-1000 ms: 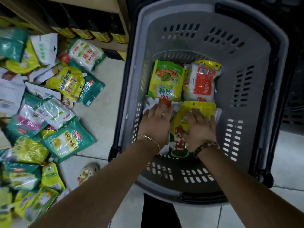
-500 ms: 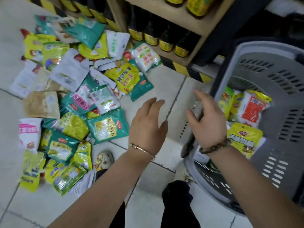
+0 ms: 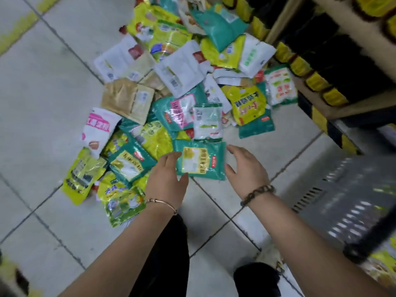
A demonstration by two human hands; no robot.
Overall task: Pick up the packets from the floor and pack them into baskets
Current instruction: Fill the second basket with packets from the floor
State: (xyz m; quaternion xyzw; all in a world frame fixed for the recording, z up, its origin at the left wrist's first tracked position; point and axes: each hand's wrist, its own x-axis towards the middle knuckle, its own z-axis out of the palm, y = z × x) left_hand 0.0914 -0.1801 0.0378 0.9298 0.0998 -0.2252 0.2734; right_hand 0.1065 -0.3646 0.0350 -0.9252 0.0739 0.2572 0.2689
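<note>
A heap of several packets (image 3: 182, 86) in green, yellow, white and tan lies on the tiled floor. Nearest me is a teal packet with a yellow label (image 3: 200, 159). My left hand (image 3: 166, 179) hovers at its left edge, fingers apart and empty. My right hand (image 3: 246, 168) hovers at its right edge, also open and empty. Whether either hand touches the packet I cannot tell. The grey basket (image 3: 342, 200) stands at the right, blurred, its contents mostly out of view.
A wooden shelf (image 3: 347, 103) with dark bottles with yellow labels (image 3: 321, 67) runs along the upper right, black-and-yellow tape at its base. My dark trouser legs (image 3: 162, 264) are at the bottom. Pale floor tiles (image 3: 42, 93) lie to the left.
Both hands left the packets in the basket and swung left over the floor heap. They now flank the teal packet; the view has turned away from the basket.
</note>
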